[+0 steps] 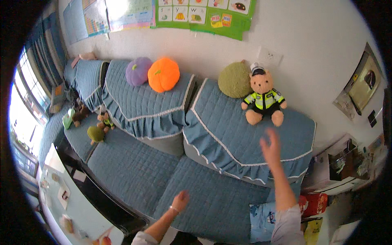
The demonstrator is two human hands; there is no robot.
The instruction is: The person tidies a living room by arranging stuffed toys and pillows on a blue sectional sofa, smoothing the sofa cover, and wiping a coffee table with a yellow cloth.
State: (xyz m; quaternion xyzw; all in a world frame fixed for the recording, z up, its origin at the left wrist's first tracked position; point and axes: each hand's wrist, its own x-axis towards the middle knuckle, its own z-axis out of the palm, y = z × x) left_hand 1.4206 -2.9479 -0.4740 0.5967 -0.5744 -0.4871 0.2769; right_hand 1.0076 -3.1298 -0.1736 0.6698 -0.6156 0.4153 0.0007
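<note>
My right hand (271, 147) reaches up over the blue quilted sofa back, just below a teddy bear (264, 101) in a police cap and a yellow-green jacket. Its fingers are blurred and apart, with nothing in them. The bear sits upright against a green round plush (234, 80). Lower down, my left hand (181, 199), a band at its wrist, hovers over the seat cushion (211, 196). Its fingers look loosely curled, and how far they close is unclear. Further left, an orange pumpkin plush (163, 75) touches a purple pumpkin plush (138, 72) on the sofa back.
Several more plush toys, among them a green one (96, 134), lie at the sofa's far left. A glass-topped table (76, 211) runs along the lower left. A blue bag (260, 222) lies by my right forearm, near red packages (315, 204). Posters hang on the wall.
</note>
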